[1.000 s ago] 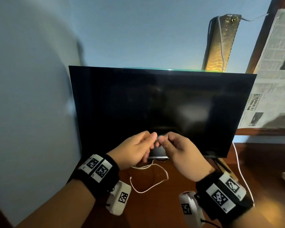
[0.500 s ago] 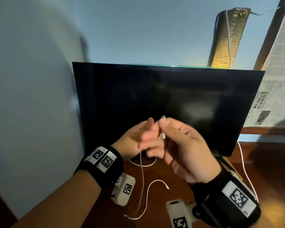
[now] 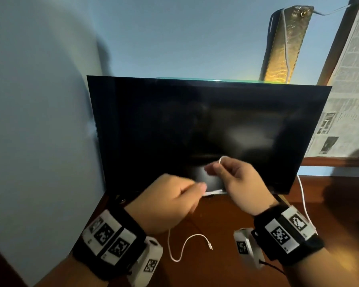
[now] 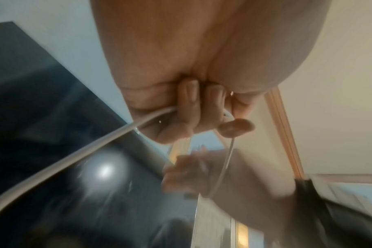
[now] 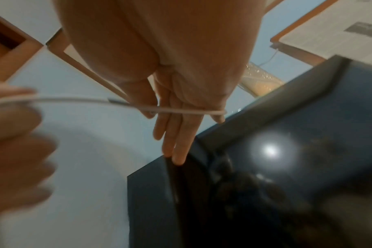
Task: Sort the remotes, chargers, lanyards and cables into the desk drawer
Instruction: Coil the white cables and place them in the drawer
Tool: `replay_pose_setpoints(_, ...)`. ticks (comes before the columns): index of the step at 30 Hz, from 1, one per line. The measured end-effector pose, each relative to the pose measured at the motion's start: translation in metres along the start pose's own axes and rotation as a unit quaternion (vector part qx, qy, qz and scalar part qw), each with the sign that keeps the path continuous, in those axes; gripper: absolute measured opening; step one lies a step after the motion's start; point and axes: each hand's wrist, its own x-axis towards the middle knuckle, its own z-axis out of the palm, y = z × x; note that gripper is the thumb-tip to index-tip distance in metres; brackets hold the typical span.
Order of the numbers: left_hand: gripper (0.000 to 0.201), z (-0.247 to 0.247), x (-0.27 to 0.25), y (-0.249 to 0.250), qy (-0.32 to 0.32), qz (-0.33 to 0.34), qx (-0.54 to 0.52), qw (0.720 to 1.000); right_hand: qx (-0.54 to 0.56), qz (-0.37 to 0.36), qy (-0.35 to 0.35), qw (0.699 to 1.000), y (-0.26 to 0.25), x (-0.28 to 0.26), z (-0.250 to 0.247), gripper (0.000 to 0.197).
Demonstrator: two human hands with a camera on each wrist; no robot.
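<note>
A thin white cable (image 3: 214, 192) runs taut between my two hands in front of the dark screen. My left hand (image 3: 174, 201) is a fist round it, and the left wrist view shows the fingers (image 4: 189, 104) curled over the cable (image 4: 91, 149). My right hand (image 3: 232, 177) pinches a small loop of it at thumb and forefinger. In the right wrist view the cable (image 5: 181, 111) crosses that hand's long fingers (image 5: 176, 134). The loose tail (image 3: 184, 247) hangs from my left hand onto the desk and ends in a small plug (image 3: 210, 245). No drawer is in view.
A black flat screen (image 3: 195, 121) stands close behind my hands on the brown wooden desk (image 3: 216, 270). A second white cable (image 3: 303, 201) trails down at the screen's right edge. Newspaper (image 3: 352, 104) covers a shelf at the right; a golden case (image 3: 282, 44) hangs on the wall.
My hands were together at the cable and have drawn apart. The left has dropped down and to the left, pulling the cable taut; the right stays up holding a loop.
</note>
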Motion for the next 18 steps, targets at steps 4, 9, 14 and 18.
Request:
replay_pose_setpoints(4, 0.063, -0.031, 0.027, 0.017, 0.096, 0.037, 0.025, 0.994, 0.267, 0.074, -0.091, 0.956, -0.017, -0.017, 0.018, 0.028)
replay_pose_setpoints(9, 0.067, -0.036, 0.063, -0.006, 0.152, -0.023, -0.007, 0.988, 0.465, 0.063, -0.135, 0.873, -0.036, -0.030, 0.028, 0.035)
replay_pose_setpoints(14, 0.086, -0.002, 0.074, -0.041, 0.054, -0.085, -0.179, 0.979, 0.588, 0.032, -0.135, 0.797, -0.058, -0.027, 0.024, 0.043)
replay_pose_setpoints(18, 0.054, 0.038, 0.066, -0.068, 0.040, -0.148, -0.242, 0.958, 0.658, 0.025, -0.124, 0.742, -0.077, -0.026, 0.008, 0.046)
